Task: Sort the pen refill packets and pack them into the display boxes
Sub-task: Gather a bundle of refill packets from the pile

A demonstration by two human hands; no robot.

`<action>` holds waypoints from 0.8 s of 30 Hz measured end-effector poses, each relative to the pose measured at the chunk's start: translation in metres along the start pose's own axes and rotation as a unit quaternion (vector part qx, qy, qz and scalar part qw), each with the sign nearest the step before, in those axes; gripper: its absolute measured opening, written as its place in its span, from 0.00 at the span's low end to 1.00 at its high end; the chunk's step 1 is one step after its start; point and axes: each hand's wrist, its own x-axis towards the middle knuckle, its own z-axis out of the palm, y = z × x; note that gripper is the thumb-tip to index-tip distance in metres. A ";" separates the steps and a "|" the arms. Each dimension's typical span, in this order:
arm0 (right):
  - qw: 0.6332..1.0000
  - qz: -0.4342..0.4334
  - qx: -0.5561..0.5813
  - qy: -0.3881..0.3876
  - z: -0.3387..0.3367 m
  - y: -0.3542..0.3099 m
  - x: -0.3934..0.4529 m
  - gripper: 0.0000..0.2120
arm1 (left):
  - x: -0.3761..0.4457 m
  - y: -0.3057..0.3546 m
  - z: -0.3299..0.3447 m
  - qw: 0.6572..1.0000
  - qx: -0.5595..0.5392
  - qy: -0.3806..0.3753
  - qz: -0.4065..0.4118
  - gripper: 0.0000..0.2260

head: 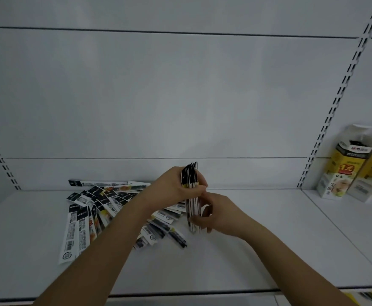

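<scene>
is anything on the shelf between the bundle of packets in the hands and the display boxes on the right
Nothing visible. The bundle, held upright by the left hand and right hand, has only bare shelf between it and the display boxes. The loose packets lie to the left.

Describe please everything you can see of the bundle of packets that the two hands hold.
The bundle of packets is a stack of long, thin, flat packets, seen edge-on and standing upright, its lower end at or just above the white shelf. The tops are black, the lower parts white; they look like glossy plastic. The left hand grips its upper part and the right hand holds its lower part. The loose pile of packets lies to its left.
</scene>
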 end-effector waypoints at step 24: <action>0.996 -0.018 0.012 0.084 -0.005 0.006 -0.008 0.07 | -0.003 -0.011 0.006 0.995 0.089 0.037 -0.001 0.05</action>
